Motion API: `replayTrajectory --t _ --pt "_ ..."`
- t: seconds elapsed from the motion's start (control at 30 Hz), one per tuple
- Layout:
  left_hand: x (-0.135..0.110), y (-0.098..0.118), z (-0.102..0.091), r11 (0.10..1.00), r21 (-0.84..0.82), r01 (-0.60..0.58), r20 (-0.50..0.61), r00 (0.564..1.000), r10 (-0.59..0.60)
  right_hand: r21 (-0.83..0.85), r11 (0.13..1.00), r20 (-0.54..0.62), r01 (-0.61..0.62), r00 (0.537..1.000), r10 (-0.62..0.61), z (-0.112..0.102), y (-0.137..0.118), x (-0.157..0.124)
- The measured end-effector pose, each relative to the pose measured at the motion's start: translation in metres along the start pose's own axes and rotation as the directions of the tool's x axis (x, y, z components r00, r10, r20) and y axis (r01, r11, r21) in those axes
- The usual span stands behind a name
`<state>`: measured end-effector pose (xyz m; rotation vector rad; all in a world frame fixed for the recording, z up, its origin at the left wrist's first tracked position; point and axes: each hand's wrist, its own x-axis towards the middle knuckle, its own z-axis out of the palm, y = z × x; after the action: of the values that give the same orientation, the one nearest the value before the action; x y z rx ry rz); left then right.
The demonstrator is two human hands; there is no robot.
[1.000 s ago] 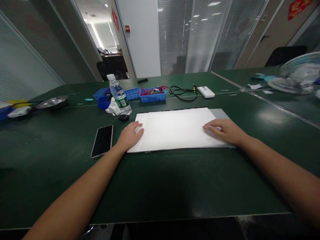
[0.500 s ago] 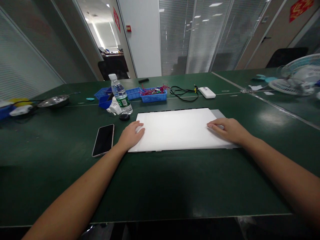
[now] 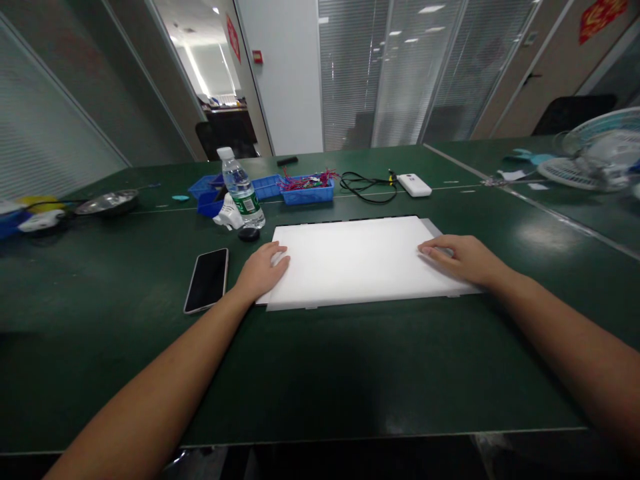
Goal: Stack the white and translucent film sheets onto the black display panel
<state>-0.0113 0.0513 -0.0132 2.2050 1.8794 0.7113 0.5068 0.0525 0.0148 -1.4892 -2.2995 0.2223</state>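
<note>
A stack of thin white sheets (image 3: 350, 260) lies flat in front of me, over a flat panel whose dark far edge (image 3: 345, 219) shows. The top sheet sits slightly askew, its near left corner hanging past the layer below. My left hand (image 3: 263, 270) rests on the left edge, thumb and fingers apart, pressing lightly from above. At the right edge my right hand (image 3: 463, 259) has its thumb and fingers closed on the white sheet. Beyond that hand a greyish translucent corner (image 3: 431, 227) sticks out from under the white.
Left of the sheets lie a phone (image 3: 207, 281) and a black mouse-like object (image 3: 249, 234). Behind stand a water bottle (image 3: 243, 190), a blue tray (image 3: 307, 191) of red wires, a black cable (image 3: 367, 187) and a white box (image 3: 414, 185). A fan (image 3: 595, 157) is far right.
The top white sheet has shifted right and toward me at its near edge, covering more of the grey layer. My right hand moved slightly right with it; my left hand stayed.
</note>
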Motion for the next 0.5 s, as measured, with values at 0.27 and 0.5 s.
replayTrajectory --t 0.27,0.5 --pt "-0.0001 0.0001 -0.0002 1.0 -0.015 -0.004 -0.007 1.0 0.004 0.009 0.998 -0.004 0.063 0.998 -0.063 0.0035 -0.0041 0.002" --pt "0.0006 -0.0004 0.0 1.0 -0.03 0.002 -0.015 1.0 -0.002 0.053 0.995 0.0 0.086 0.996 -0.086 0.0084 -0.0032 0.0031"
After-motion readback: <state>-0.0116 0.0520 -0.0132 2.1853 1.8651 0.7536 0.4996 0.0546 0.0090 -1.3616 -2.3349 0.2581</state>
